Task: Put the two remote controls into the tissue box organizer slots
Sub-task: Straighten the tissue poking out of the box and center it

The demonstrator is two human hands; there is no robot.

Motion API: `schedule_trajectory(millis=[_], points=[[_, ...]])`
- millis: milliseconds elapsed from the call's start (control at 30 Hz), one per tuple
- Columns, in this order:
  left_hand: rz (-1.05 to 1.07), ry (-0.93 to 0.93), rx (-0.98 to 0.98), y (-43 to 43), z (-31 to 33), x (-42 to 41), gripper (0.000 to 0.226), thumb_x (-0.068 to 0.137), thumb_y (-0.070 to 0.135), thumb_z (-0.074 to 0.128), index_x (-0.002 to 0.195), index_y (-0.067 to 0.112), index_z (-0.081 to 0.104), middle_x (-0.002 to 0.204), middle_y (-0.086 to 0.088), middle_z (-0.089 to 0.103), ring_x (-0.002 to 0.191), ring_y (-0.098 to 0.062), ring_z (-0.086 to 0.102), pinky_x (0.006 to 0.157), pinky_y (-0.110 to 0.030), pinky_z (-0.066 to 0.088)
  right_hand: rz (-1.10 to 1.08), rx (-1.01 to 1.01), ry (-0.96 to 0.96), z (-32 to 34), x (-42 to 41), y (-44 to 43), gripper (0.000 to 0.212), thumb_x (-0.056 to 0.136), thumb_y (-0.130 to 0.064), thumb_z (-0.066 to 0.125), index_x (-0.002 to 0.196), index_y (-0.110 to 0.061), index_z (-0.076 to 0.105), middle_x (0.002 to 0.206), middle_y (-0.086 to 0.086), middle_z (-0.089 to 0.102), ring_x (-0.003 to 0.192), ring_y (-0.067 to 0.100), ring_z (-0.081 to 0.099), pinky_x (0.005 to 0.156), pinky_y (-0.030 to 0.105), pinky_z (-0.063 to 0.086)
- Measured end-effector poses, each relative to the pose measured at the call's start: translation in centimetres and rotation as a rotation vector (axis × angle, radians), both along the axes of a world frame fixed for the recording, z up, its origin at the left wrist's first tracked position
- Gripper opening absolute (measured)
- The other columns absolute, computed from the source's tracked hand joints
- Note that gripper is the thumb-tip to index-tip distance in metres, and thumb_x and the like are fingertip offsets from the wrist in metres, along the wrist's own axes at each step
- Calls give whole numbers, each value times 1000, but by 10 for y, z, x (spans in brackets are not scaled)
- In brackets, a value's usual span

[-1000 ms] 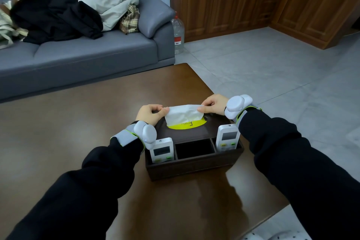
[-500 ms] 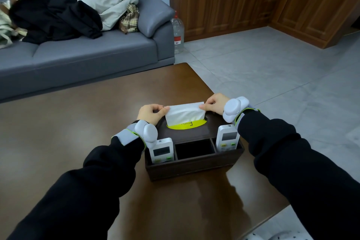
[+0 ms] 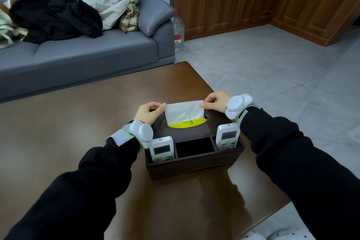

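A dark brown tabletop (image 3: 68, 132) fills the foreground, and a dark brown tissue box organizer (image 3: 194, 159) is set near its right edge, with the tabletop's far right corner just beyond it. Wide bare wood is left to the organizer's left and in front of it. Grey floor tiles (image 3: 272, 76) lie open to the right.

Three open slots run along the organizer's near side. A white remote control (image 3: 162, 148) is stood upright in the left slot, its long axis vertical and its screen faced toward the camera. A second remote control (image 3: 227, 137) is stood the same way in the right slot. The middle slot (image 3: 194, 147) is seen dark. Behind the slots, a white tissue (image 3: 184, 112) rises from a yellow oval opening in the lid.

The tissue is held taut by its top corners. The left hand (image 3: 149, 112) is closed in a narrow pinching grip on the left corner, and the right hand (image 3: 216, 101) is pinched on the right corner. Black sleeves and white wrist devices are worn on both arms.

A grey sofa (image 3: 87, 52) piled with clothes is seen behind the tabletop, and a clear water bottle (image 3: 177, 31) stands beside it.
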State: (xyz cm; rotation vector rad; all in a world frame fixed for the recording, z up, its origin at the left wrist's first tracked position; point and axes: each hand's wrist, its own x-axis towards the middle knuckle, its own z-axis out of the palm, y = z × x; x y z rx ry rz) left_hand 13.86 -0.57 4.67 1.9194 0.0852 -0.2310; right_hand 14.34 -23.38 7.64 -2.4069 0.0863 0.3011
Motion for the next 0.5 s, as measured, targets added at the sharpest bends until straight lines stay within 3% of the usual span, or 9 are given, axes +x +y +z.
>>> schedule_trajectory(millis=[67,133,233,333,500], points=[[56,-37,-63,5,-1,-2,31,92,29,52,116,11,60,110,-2,58,101,-15,52,90,-25,42,-97,121,-72,1,-6,-8,39,90,-32,56,112,0,62,100,5,59,92,15,49,80,22,34],[114,-49,-107,14,-5,-10,40,95,27,46,132,12,49,126,0,52,117,-13,47,95,-16,36,-243,297,-125,-2,-16,-20,42,94,-32,47,120,-1,58,118,12,62,101,15,51,87,24,36],[193,35,-171,29,-19,-26,50,97,28,41,144,15,33,150,-1,38,138,-18,35,117,-32,26,-427,493,-135,-14,-45,-35,43,99,-25,35,129,1,49,138,17,52,126,27,49,98,32,37],[269,171,-307,30,-35,-43,52,97,28,40,146,17,29,153,-2,34,140,-20,33,118,-36,24,-546,683,-38,-43,-73,-40,45,100,-27,33,136,-1,42,146,13,43,135,27,39,109,34,31],[301,227,-358,21,-30,-64,51,97,25,40,146,17,31,152,-4,37,138,-24,38,118,-39,27,-743,897,112,-64,-97,-25,50,92,-41,48,131,-9,52,140,16,51,127,34,49,110,46,38]])
